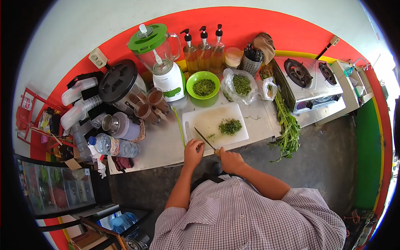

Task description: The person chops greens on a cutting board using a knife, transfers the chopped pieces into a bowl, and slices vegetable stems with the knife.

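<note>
My right hand (231, 161) is wrapped round the wooden handle of a knife (203, 136). The blade points up and to the left, over the near edge of a white cutting board (204, 118). Close to the blade, my left hand (194, 151) is at the board's lower left corner with its fingers curled together; what they hold, if anything, is hidden. A pile of chopped green herbs (230, 126) lies on the right part of the board, with a few loose bits near the knife. Along the board's left side runs a long green stalk (179, 126).
Behind the board stand a green bowl (203, 99) and a plastic bag (241, 86), both with chopped greens. Leafy stalks (287, 129) hang over the counter edge beside a gas stove (308, 83). At left are a blender (160, 62), brown cups (148, 112) and a water bottle (112, 146).
</note>
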`<state>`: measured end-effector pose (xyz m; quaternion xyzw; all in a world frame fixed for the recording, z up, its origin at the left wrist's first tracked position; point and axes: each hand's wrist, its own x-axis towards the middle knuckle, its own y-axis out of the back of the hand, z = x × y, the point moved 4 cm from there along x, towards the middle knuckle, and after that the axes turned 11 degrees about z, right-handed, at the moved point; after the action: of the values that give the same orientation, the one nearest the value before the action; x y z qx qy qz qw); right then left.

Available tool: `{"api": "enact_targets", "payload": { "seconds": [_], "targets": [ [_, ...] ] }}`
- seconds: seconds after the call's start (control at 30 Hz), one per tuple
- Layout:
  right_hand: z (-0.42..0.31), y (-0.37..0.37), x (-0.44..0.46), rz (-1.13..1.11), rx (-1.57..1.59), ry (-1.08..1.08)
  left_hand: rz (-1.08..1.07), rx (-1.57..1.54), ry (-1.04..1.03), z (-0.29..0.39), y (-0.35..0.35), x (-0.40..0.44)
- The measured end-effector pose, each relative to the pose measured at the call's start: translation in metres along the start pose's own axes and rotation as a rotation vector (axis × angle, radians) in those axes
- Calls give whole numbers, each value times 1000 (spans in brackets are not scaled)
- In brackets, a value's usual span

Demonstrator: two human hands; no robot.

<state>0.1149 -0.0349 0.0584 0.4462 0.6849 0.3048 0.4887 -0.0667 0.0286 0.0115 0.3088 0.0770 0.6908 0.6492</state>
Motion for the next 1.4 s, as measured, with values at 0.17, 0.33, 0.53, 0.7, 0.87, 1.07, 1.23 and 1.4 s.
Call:
{"api": "enact_targets", "payload": {
  "seconds": [0.17, 0.33, 0.53, 0.7, 0.87, 1.07, 1.23, 1.4],
  "targets": [
    [12, -19, 5, 13, 70, -27, -10, 3, 30, 1, 0, 2],
    [11, -10, -2, 46, 10, 13, 0, 33, -7, -1, -2, 1],
    [10, -20, 5, 41, -41, 35, 17, 41, 35, 3, -4, 2],
    [6, -7, -3, 59, -62, 39, 64, 120, -56, 2, -4, 1],
    [7, -31, 0, 54, -45, -44, 65, 119, -30, 6, -4, 1],
    [5, -14, 0, 102, -35, 43, 101, 119, -39, 7, -4, -2],
    [12, -31, -15, 57, 104, -67, 117, 34, -29, 8, 1, 2],
    [12, -23, -7, 106, 156, -68, 262, -263, 162, -2, 14, 6]
  ]
}}
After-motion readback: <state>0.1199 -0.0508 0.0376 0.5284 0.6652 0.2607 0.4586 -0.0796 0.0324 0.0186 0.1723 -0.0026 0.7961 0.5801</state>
